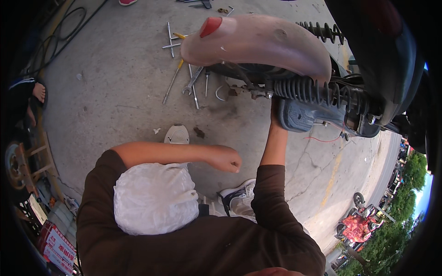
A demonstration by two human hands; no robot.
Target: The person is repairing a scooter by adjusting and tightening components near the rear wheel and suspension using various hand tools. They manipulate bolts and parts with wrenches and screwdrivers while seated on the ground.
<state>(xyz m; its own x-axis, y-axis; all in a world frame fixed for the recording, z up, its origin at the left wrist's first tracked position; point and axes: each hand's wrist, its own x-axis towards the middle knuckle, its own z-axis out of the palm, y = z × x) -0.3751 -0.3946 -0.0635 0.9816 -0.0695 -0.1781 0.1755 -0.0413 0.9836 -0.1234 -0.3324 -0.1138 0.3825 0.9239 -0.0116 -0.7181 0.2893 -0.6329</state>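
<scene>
My left hand (224, 158) is curled into a loose fist, held above the ground near my knees and touching no tool; nothing shows in it. My right forearm (275, 145) reaches up under the rear of a scooter, and its hand is hidden behind a dark grey ribbed plastic cover (297, 115). Just above that cover runs a black coil-spring shock absorber (308, 89). A dusty pinkish rear fender (258, 41) with a red reflector (211, 26) curves over the wheel. From the cover hangs a thin red wire (324, 140).
Left of the wheel, a combination wrench (191, 82), a yellow-handled screwdriver (173, 82) and a cross-shaped wrench (171, 42) lie on the concrete. A bystander's bare foot (39, 92) is at far left. A red-covered motorbike (357, 225) stands at lower right.
</scene>
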